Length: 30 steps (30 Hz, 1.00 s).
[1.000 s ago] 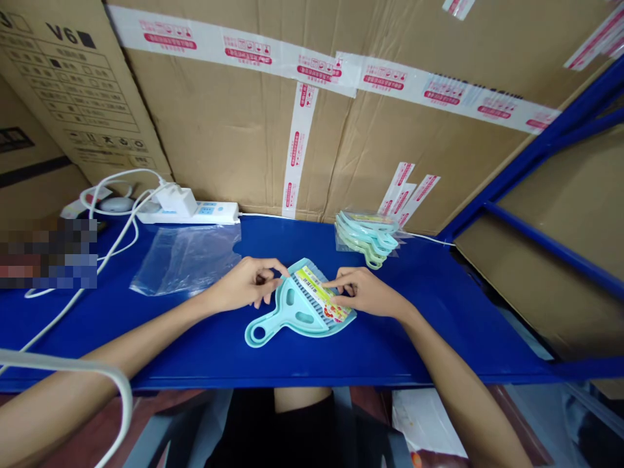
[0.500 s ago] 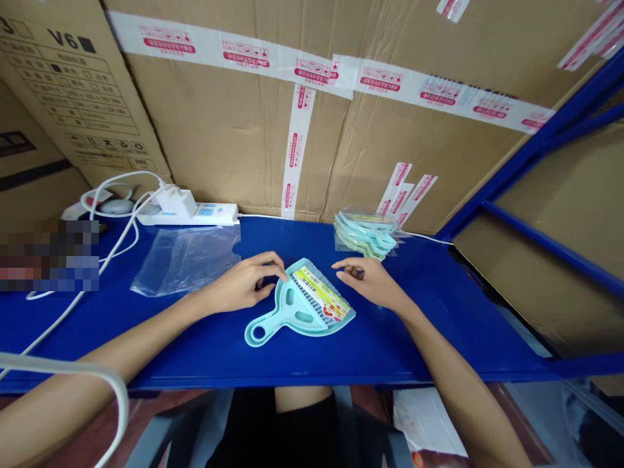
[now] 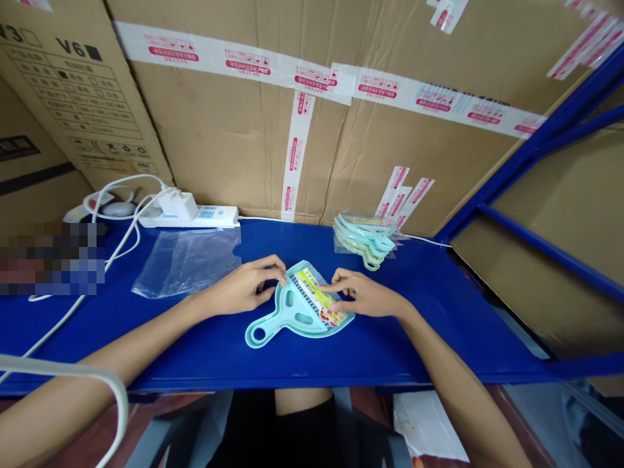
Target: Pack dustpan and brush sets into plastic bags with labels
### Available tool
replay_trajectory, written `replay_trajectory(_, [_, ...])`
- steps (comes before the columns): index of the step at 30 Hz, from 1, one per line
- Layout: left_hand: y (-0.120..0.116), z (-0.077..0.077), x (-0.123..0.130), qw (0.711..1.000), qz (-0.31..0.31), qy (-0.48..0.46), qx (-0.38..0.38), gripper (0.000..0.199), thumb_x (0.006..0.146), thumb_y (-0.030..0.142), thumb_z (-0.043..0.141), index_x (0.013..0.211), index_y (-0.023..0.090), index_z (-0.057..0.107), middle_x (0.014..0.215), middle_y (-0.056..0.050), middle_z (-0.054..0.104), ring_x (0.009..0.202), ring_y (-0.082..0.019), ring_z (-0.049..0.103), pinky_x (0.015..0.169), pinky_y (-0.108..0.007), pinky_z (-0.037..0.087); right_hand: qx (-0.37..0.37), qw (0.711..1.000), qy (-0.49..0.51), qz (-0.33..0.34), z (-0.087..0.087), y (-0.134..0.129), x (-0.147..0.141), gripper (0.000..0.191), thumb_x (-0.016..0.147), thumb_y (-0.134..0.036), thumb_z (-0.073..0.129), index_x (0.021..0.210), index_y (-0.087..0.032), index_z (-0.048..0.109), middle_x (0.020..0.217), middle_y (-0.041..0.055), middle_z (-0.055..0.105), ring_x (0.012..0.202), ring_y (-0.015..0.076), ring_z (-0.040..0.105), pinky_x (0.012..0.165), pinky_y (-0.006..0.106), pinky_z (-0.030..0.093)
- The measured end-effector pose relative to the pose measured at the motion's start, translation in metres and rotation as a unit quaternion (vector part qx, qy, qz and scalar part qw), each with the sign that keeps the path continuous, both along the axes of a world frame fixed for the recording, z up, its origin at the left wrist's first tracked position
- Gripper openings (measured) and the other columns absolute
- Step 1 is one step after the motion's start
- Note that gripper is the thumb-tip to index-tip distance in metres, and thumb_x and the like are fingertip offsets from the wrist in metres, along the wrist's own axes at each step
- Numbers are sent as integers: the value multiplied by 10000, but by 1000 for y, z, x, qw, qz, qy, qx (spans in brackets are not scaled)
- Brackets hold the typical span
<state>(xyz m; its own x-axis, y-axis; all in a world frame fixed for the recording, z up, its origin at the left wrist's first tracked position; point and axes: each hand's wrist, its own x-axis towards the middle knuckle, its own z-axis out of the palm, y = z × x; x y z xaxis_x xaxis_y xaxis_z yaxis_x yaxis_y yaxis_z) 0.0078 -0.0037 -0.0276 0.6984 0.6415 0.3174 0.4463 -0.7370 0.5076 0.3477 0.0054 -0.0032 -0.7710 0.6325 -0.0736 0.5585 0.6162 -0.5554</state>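
Note:
A light-blue dustpan and brush set [image 3: 292,312] lies flat on the blue table, its ringed handle toward the lower left. A yellow-green label card [image 3: 316,296] rests over the grey bristles. At the set's upper left edge is my left hand [image 3: 253,284], fingers curled and apart, fingertips at the rim, not gripping it. My right hand [image 3: 365,294] reaches over the right side with its index finger and thumb apart, fingertips on the card.
Bagged light-blue and green sets [image 3: 365,237] are stacked at the back. A clear plastic bag [image 3: 185,260] lies left, before a white power strip [image 3: 214,216] with cables. Large cardboard [image 3: 234,136] stands behind the table; a blue metal frame [image 3: 546,244] is at right.
My right hand has moved left and slightly down, from beside the set onto the label card. My left hand has barely moved. The view has tilted up slightly.

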Motion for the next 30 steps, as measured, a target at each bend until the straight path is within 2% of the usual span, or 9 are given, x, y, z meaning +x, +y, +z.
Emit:
replay_trajectory(5, [1,0,2,997,45,-47,-30,208,1021,221,491,1100,211,683,1174,-82,660,890,-168,682,776,-289,524,1,998,50,-37,2,0,1,571,970,-559,698,1494,-341,635,1077,42,557,829,144,547,724,276,491])
replay_trajectory(7, [2,-2,3,992,82,-68,-69,208,1026,328,545,1145,205,663,1065,-64,688,788,-157,668,695,-275,517,6,992,88,-86,3,1,1,543,984,-534,678,1482,-319,652,1069,50,596,840,149,583,711,277,517])
replay_trajectory(10, [2,-7,6,983,103,-72,-133,375,992,456,618,1261,195,622,894,-23,691,673,-145,639,599,-251,492,-20,975,134,-175,-1,4,2,508,978,-495,672,1422,-249,698,1012,62,668,826,165,635,665,282,560])
replay_trajectory(14, [0,-14,10,980,93,-78,-155,411,965,403,611,1312,182,619,837,-14,697,639,-146,649,570,-240,505,-93,950,186,-232,-11,8,-1,501,924,-477,713,1318,-167,728,905,60,707,754,176,677,587,292,600])
replay_trajectory(17, [-2,-15,12,968,118,-97,-200,447,948,357,580,1348,164,623,889,-35,730,559,-141,649,505,-242,502,-107,937,211,-256,-18,10,-5,444,885,-468,756,1178,-134,753,829,58,730,700,174,703,634,315,628])
replay_trajectory(19, [-2,-13,12,961,128,-107,-221,422,945,360,574,1299,152,673,944,-59,761,537,-133,640,471,-233,479,-121,925,231,-276,-19,9,-8,413,872,-481,769,1095,-134,756,827,67,741,690,180,718,654,328,638])
replay_trajectory(23, [-3,-6,13,956,115,-130,-238,378,952,410,585,1137,135,767,977,-86,800,590,-132,629,510,-223,475,-232,884,274,-300,-14,2,-17,391,905,-506,745,1059,-147,736,868,89,759,734,207,751,675,333,642])
replay_trajectory(27, [-3,-4,15,939,126,-155,-281,430,941,435,608,1182,116,767,864,-67,785,536,-117,568,503,-227,452,-382,815,284,-330,-10,-10,-33,339,1036,-470,587,1160,-178,707,838,77,772,638,183,720,562,283,570])
replay_trajectory(30, [-2,-5,14,933,138,-172,-284,429,936,429,617,1190,116,766,783,-46,756,520,-118,553,495,-225,440,-424,767,325,-357,-16,-18,-46,291,1079,-394,521,1122,-187,721,860,69,788,648,168,712,582,268,551])
